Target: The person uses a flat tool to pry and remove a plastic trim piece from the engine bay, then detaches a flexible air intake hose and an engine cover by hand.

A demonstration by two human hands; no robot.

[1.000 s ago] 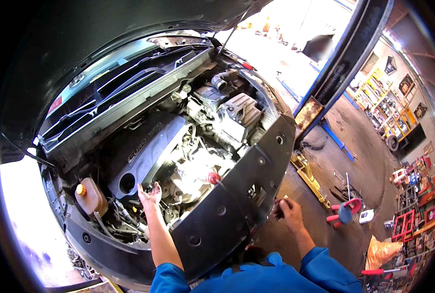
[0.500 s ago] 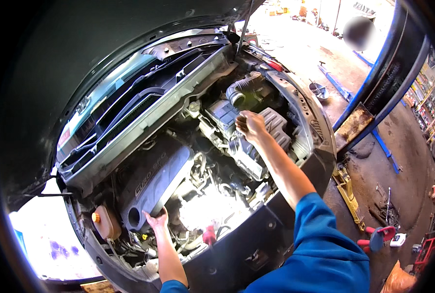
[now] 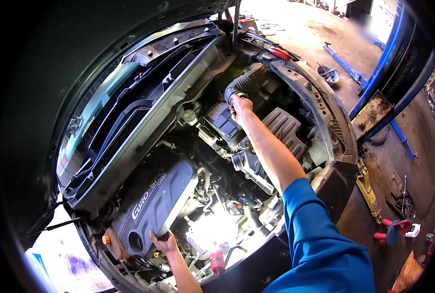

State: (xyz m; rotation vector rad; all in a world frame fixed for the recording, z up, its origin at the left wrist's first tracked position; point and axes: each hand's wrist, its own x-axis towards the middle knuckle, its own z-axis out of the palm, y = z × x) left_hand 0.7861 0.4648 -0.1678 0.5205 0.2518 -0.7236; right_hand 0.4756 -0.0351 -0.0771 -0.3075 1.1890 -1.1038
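Observation:
A dark grey plastic engine cover (image 3: pixel 161 195) lies tilted over the left part of the engine bay. My left hand (image 3: pixel 164 242) grips its lower edge near the round hole, thumb on top and the other fingers mostly hidden. My right arm reaches across the bay, and my right hand (image 3: pixel 241 106) is closed around the open end of a black ribbed air intake hose (image 3: pixel 238 87). Just below that hand sits the battery (image 3: pixel 222 121). The ribbed air filter box (image 3: pixel 282 131) is to the right of my forearm.
Overhead at left hangs the raised hood (image 3: pixel 27 112), held by a prop rod (image 3: pixel 236 22). An orange-capped reservoir (image 3: pixel 116 244) stands beside the cover. A red-ended work light (image 3: pixel 218 262) glares at the front. A blue lift post (image 3: pixel 398 63) and tools (image 3: pixel 404 200) are at right.
My right hand has moved up and left from over the battery area onto the hose end. My left hand stays at the engine cover's edge. The whole view has shifted somewhat.

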